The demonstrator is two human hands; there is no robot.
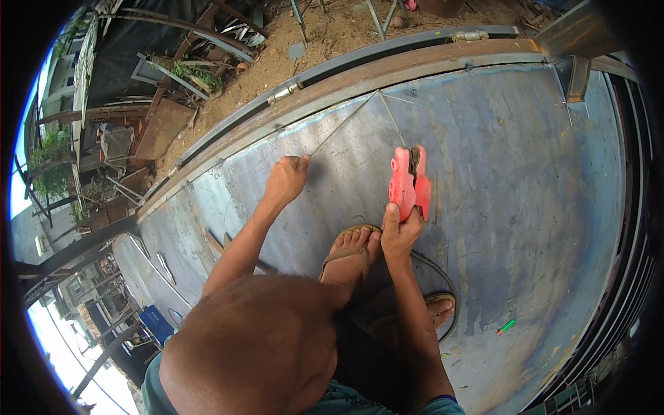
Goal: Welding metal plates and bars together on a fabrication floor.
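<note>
My left hand (289, 180) is closed around the near end of a thin metal rod (339, 130), which slants away to the right. In my right hand (402, 232) is a red welding electrode holder (401, 185), its jaws toward the far side. From those jaws a thin welding electrode (391, 117) reaches forward. The tips of rod and electrode come together near the far edge of a large grey steel sheet (477, 152); whether they touch I cannot tell. No arc glow shows.
A steel frame bar with barrel hinges (283, 93) borders the sheet's far side. A dark cable (453, 283) curves right of my legs. A green marker (507, 326) lies at right, a metal hand tool (166, 268) at left. Scrap metal (162, 128) is piled beyond.
</note>
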